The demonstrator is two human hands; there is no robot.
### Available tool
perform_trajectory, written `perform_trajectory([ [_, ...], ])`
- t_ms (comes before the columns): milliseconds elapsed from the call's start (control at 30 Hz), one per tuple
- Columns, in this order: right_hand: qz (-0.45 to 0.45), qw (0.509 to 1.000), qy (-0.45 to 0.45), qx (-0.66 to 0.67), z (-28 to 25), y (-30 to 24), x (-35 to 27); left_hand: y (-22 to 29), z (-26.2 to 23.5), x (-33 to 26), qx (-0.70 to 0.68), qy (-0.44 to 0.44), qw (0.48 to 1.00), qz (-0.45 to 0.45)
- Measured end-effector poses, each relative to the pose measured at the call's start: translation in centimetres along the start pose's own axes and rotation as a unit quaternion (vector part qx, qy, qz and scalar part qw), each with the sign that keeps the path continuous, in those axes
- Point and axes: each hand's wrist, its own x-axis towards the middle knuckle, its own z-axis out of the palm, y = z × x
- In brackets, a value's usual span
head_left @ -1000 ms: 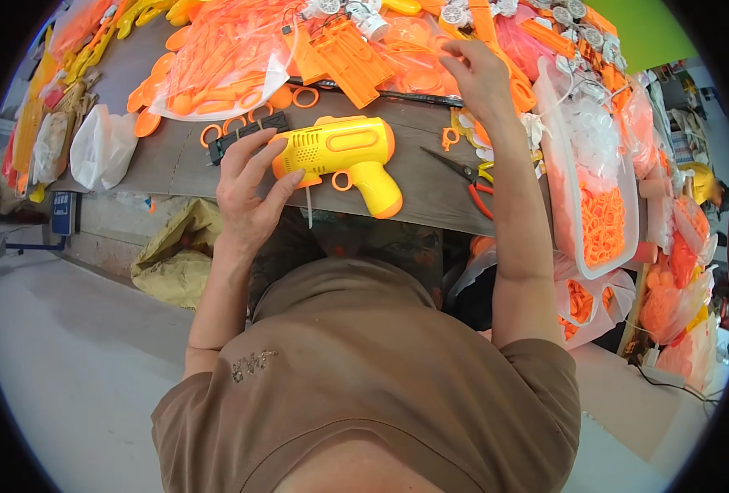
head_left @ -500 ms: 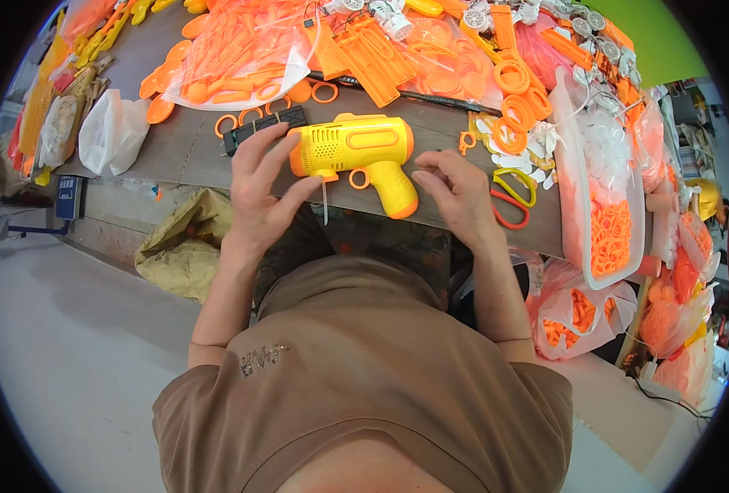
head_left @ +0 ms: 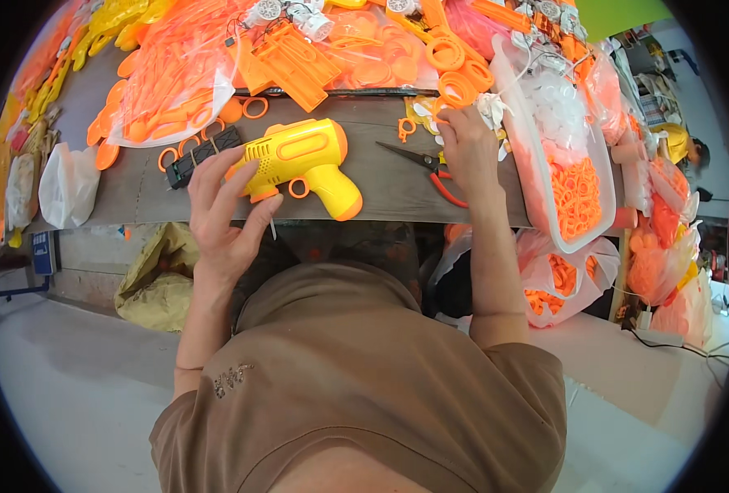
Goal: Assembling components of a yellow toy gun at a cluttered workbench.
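A yellow toy gun [head_left: 303,156] with orange trim lies on its side at the table's front edge, its grip toward me. My left hand [head_left: 220,201] is closed round its front end, thumb below and fingers above. A thin white strip [head_left: 273,229] hangs beneath, by my thumb. Farther right, my right hand [head_left: 471,152] reaches with bent fingers to a heap of small white and yellow pieces [head_left: 423,108]. Whatever its fingertips pinch is hidden. Under this hand lie cutters [head_left: 413,156] with dark blades and a red handle [head_left: 446,191], partly covered.
A black block [head_left: 200,160] lies behind my left hand. Orange parts in a clear bag [head_left: 175,90] and orange rings fill the back. A plastic bin [head_left: 537,197] of orange rings stands right. A white bag [head_left: 67,187] sits left; a sack [head_left: 163,279] is below.
My right hand has left the toy gun's grip side and moved right and away to the small pieces, uncovering the cutters' blades. My left hand stays at the gun. The whole view has shifted.
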Motion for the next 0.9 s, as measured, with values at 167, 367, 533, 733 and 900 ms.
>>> perform_trajectory([
  [167, -0.088, 0.978, -0.028, -0.185, 1.2, 0.4, 2.6, 0.9, 1.0, -0.3, 0.004, -0.031, 0.999, 0.022],
  [367, -0.05, 0.956, -0.063, -0.284, 2.2, 0.1, 2.9, 0.7, 0.9, -0.8, 0.004, -0.031, 0.999, 0.013],
  [533, -0.005, 0.976, -0.052, -0.209, 2.8, 0.9, 2.4, 0.7, 1.1, -0.7, -0.001, -0.031, 0.999, 0.019],
  [733, 0.015, 0.986, -0.039, -0.161, 3.0, 1.3, 2.3, 0.7, 1.0, -0.7, 0.001, -0.024, 0.999, 0.022],
  [900, 0.013, 0.994, -0.015, -0.109, 3.3, 2.7, 2.5, 1.1, 0.9, -0.4, 0.001, -0.018, 0.999, 0.027],
])
